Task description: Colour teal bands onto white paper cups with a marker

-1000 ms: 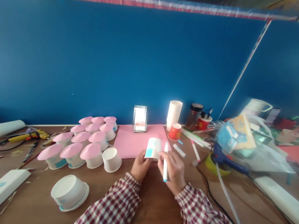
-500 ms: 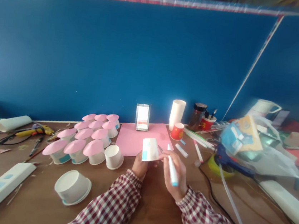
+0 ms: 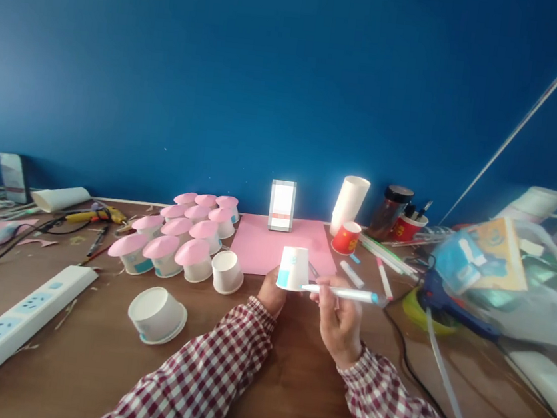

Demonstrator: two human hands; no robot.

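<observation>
A white paper cup (image 3: 296, 268) with a blue patch is upside down in my left hand (image 3: 273, 292), whose fingers are partly hidden behind it. My right hand (image 3: 339, 320) pinches a white marker with a blue end (image 3: 349, 294). The marker lies nearly level, its tip at or very close to the cup's lower right side; whether it touches I cannot tell. Beyond the cup lies a pink paper sheet (image 3: 254, 246). To the left stand several cups topped with pink cones (image 3: 194, 253), and beside them a plain white cup (image 3: 226, 271).
Nearer on the left are stacked white cups (image 3: 156, 312) and a power strip (image 3: 18, 327). A yellow glue gun (image 3: 99, 215) lies farther back. A red cup (image 3: 346, 237), white roll (image 3: 350, 200) and dark jar (image 3: 393, 212) stand at the back right. Blue glue gun (image 3: 458, 310) and plastic bags crowd the right.
The marker has swung from steeply slanted to nearly level, its tip now at the cup's side. The cup is more upright in my left hand. My view has tilted down.
</observation>
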